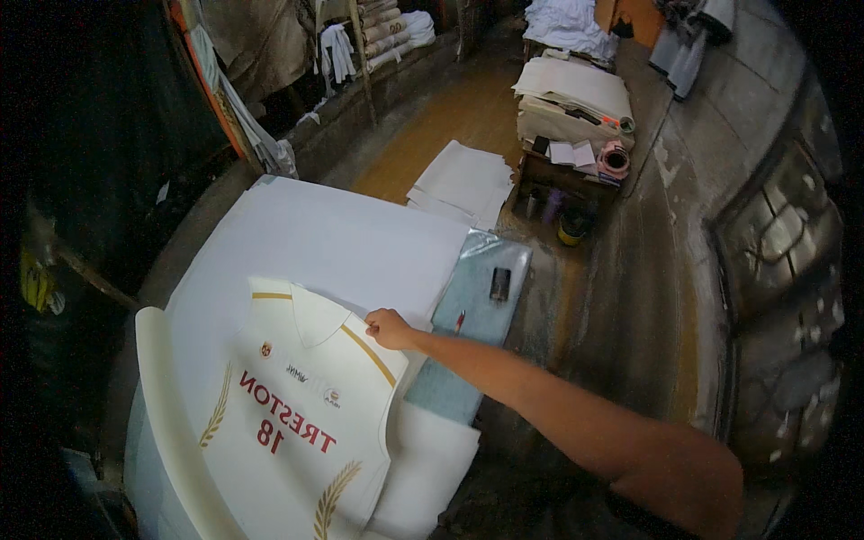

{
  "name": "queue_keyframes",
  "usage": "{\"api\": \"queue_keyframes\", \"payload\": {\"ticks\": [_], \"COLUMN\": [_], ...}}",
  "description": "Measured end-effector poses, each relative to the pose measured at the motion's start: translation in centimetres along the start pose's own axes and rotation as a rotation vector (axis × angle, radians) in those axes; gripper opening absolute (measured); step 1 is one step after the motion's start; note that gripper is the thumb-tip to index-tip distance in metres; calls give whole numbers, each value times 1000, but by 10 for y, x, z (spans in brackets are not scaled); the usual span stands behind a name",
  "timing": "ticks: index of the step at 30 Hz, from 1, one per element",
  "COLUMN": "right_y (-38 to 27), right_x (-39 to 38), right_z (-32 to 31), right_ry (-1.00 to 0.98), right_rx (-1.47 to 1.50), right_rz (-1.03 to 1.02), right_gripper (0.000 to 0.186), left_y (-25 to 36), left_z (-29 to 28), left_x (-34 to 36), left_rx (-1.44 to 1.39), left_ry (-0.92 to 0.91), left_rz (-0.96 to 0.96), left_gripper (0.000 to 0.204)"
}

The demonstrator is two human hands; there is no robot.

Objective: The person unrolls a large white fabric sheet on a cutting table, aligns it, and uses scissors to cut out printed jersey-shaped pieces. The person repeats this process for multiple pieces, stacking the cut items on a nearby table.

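Note:
My right hand (389, 329) pinches the shoulder edge of a white jersey panel (297, 369), its fingers closed on it. The panel is a sleeveless shirt front with a V neck, gold shoulder bands, gold leaf sprigs and mirrored red lettering. It looks flat and fairly stiff, slightly raised at the held shoulder; whether it is paper or cloth I cannot tell. Under it spreads a large white sheet (342, 220) on the table. Along the left side a long pale curled roll (164, 396) stands up. My left hand is outside the picture.
Right of the sheet, a blue-green surface (468, 364) bears a dark phone (500, 283) and a red pen (460, 320). White sheets (463, 180) lie beyond. A small stand (549, 175) carries stacked pale sheets (576, 85) and a tape roll (614, 160). Fabric rolls (382, 31) lie at the far left.

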State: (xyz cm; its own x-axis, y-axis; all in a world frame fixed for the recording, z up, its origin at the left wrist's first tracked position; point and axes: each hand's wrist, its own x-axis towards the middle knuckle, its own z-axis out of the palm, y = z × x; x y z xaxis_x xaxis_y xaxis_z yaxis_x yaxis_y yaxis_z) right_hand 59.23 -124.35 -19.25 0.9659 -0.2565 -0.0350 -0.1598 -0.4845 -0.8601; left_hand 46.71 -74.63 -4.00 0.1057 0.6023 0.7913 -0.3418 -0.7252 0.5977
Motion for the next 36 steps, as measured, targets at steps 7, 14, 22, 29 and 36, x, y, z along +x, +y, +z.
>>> {"api": "queue_keyframes", "payload": {"ticks": [7,14,22,29,36], "right_y": [33,109,134,227,249], "right_x": [63,-1,48,119,194], "right_z": [-64,-133,-217,-511,-726], "right_ry": [-238,-370,-310,-431,151], "right_rx": [-256,-665,-433,-1,910], "right_rz": [-38,-232,-645,-55,-157], "right_gripper": [31,51,42,46,66], "left_y": [76,162,305,469,644], "left_z": [120,214,334,416,522], "left_x": [20,-53,-171,-312,-512], "left_rx": [110,8,-225,-446,-821], "left_ry": [-77,-224,-319,-682,-1027], "left_rz": [-98,-45,255,-258,-1014], "left_gripper": [55,61,54,53,49]}}
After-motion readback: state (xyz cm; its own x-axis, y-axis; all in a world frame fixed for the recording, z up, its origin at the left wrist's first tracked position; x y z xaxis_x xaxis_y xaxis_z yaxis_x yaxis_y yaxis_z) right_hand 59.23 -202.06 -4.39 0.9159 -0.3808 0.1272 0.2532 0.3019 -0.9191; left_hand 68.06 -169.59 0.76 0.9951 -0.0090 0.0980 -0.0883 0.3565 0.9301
